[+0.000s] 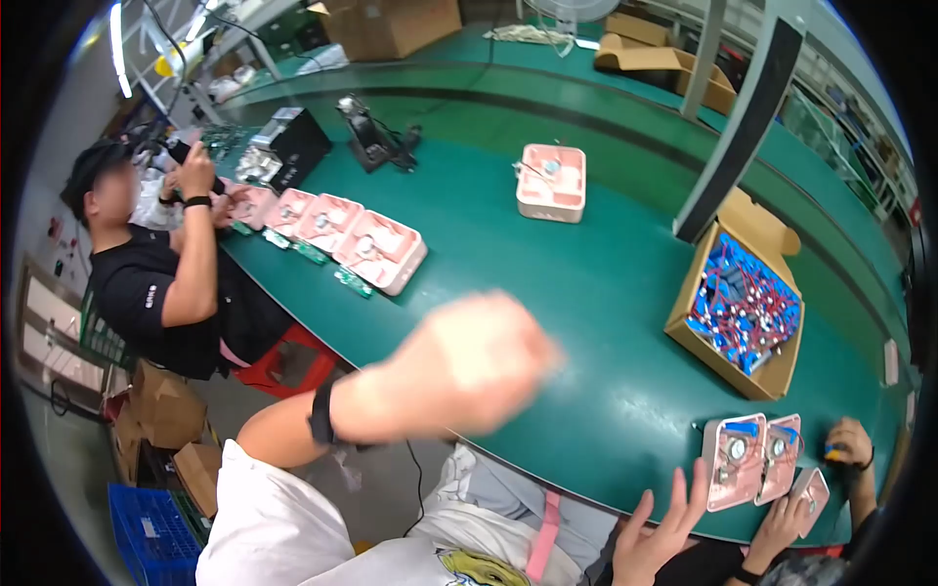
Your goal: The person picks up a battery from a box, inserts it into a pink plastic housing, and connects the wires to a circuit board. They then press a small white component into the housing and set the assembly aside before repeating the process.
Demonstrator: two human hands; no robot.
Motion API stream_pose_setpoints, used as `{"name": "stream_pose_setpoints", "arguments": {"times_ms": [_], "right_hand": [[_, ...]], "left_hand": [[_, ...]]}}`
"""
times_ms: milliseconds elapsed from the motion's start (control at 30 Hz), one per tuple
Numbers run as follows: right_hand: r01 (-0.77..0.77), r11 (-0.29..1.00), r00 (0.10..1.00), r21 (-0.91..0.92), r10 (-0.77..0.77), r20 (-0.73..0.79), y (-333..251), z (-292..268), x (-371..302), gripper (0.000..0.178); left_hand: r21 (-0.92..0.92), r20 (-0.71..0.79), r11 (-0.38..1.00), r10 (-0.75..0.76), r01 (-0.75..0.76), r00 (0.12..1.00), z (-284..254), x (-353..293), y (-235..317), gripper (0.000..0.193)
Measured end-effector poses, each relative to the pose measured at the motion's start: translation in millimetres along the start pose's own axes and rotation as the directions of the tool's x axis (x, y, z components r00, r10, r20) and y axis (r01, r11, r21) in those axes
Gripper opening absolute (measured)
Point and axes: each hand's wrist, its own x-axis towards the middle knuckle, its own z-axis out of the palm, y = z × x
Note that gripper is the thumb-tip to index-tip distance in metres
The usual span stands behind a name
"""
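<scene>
My left hand point(479, 366), with a dark band at the wrist, is raised over the front edge of the green table point(586, 322). Motion smears its fingers, so whether it holds anything cannot be made out. Low on the right, my right hand point(664, 527) has its fingers apart and nothing in them. Its fingertips are beside an open pink case point(721, 483) that contains a round silver part and a blue battery pack. A second pink case point(779, 459) like it stands just to the right.
Blue battery packs with wires fill a cardboard box point(728, 369) at right. A lone pink case point(552, 207) sits farther back. More pink cases point(381, 252) and green circuit boards point(354, 283) line the left, near a seated co-worker point(147, 264). Another co-worker's hand point(777, 535) holds a pink part.
</scene>
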Motion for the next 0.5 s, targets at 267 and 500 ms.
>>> {"name": "stream_pose_setpoints", "arguments": {"times_ms": [267, 500], "right_hand": [[0.173, 0.974, 0.985, 0.145, -0.175, 0.001, -14, 25, 11, 0.041], [0.108, 0.986, 0.990, 0.128, -0.119, 0.081, -15, 38, 6, 0.040]], "left_hand": [[0.553, -0.263, 0.188, -0.885, 0.812, 0.384, -122, -196, -235, 0.117], [0.401, 0.123, 0.189, -0.981, 0.896, 0.151, -132, -203, -264, 0.141]]}}
